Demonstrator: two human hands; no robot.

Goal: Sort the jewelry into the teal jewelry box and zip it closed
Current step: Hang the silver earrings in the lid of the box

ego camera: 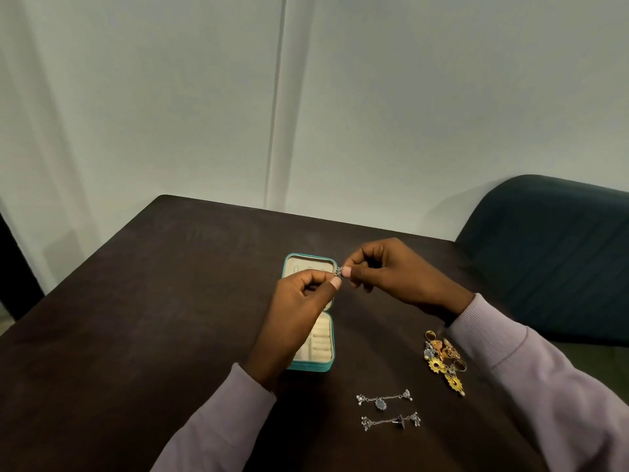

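**Both hands pinching one small silver piece**

Your left hand (299, 294) and right hand (384, 270) are pinching a small silver piece (338, 271) above the open teal box (308, 367). Bare table (136, 301) is lying leftward; chains (384, 398) and gold pile (444, 361) are crowding the right. No readable writing.

Person wearing long-sleeved top, pale lilac, both arms showing. Left sleeve (218, 424) covering forearm to wrist, cuff sitting snug, fabric lying smooth with soft folds. Right sleeve (531, 379) showing fine ribbed knit at cuff, plainer knit running above it, seam line showing where cuff band is joining sleeve. Left hand (299, 315) bare, wearing no glove; thumbnail showing pale pink. Right hand (391, 270) bare likewise; thumbnail pale pink, thin gold-toned ring glinting on one finger. Other detail too small to tell.
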